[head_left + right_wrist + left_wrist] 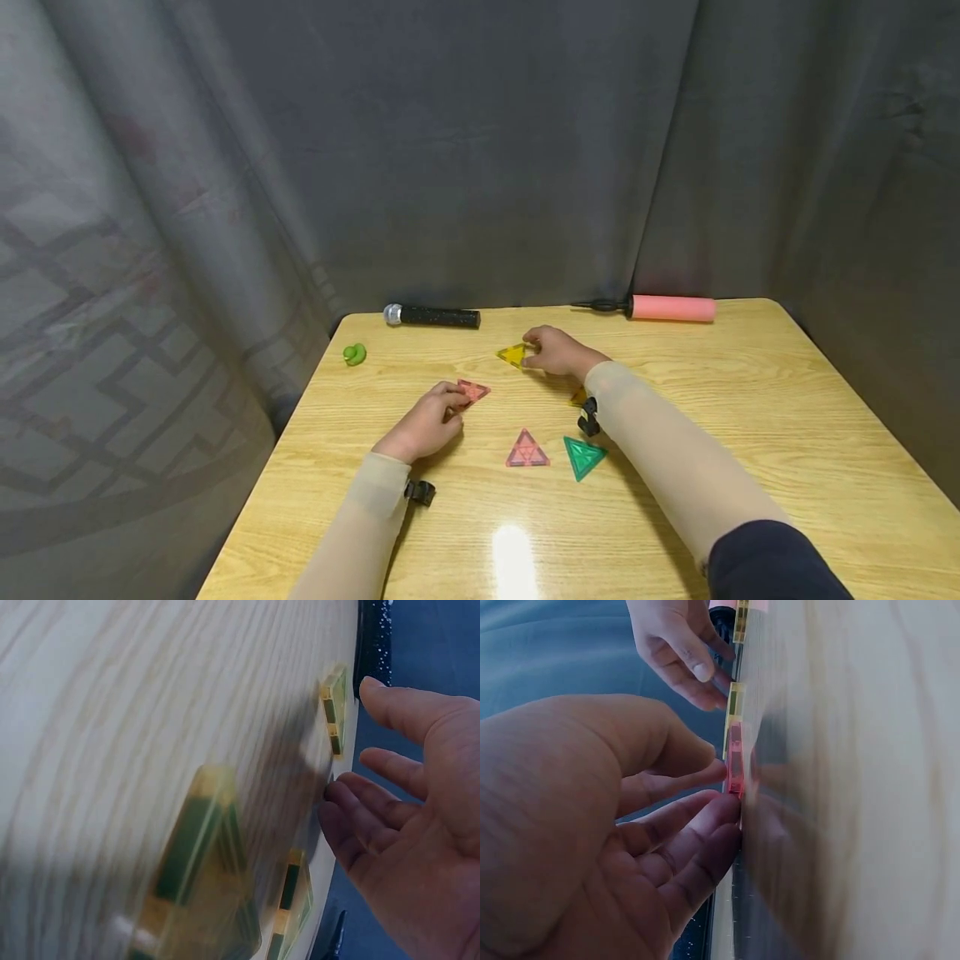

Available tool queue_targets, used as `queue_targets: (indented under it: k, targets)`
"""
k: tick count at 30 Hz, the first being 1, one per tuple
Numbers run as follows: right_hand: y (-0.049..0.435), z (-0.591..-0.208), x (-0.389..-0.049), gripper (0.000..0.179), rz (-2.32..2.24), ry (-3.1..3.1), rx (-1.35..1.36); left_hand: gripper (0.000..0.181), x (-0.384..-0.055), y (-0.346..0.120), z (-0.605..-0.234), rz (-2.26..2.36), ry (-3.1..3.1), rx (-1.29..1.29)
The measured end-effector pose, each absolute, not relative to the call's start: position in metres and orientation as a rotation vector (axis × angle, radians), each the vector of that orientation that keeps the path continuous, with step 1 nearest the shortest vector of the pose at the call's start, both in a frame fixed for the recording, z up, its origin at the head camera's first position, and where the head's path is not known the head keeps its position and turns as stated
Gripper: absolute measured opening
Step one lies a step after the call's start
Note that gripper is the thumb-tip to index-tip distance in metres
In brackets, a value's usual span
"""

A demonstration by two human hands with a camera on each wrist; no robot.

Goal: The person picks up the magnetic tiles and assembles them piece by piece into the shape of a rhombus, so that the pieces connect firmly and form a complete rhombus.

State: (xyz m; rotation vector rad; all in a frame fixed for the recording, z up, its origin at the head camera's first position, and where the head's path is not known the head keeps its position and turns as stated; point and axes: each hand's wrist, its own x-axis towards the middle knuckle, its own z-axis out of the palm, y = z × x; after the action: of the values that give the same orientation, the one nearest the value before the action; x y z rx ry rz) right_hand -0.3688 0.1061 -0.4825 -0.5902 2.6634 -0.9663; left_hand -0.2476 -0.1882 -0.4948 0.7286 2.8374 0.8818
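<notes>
My left hand (418,421) rests at the table with its fingertips right at a red translucent triangle tile (474,390). In the left wrist view the thumb stands apart from the fingers, close to the edge of that red tile (736,757). My right hand (558,352) reaches farther out, thumb and fingers spread beside a yellow triangle tile (512,355). The right wrist view has this yellow tile (335,712) flat on the table near the thumb tip. A second yellow tile (577,397) is partly hidden by the right wrist.
Nearer lie a pink triangle tile (527,451) and a green triangle tile (582,457). Along the back edge are a black microphone (438,317) and a pink hand pump (671,308). A small green toy (356,354) sits at the left edge. Grey curtains (480,167) hang behind.
</notes>
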Motion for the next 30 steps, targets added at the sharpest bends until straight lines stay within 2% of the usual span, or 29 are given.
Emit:
queue_targets:
  k: [30]
  targets:
    - [0.088, -0.484, -0.369, 0.052, -0.910, 2.815, -0.541, 0.033, -0.256, -0.196, -0.510, 1.203, 2.766, 0.596]
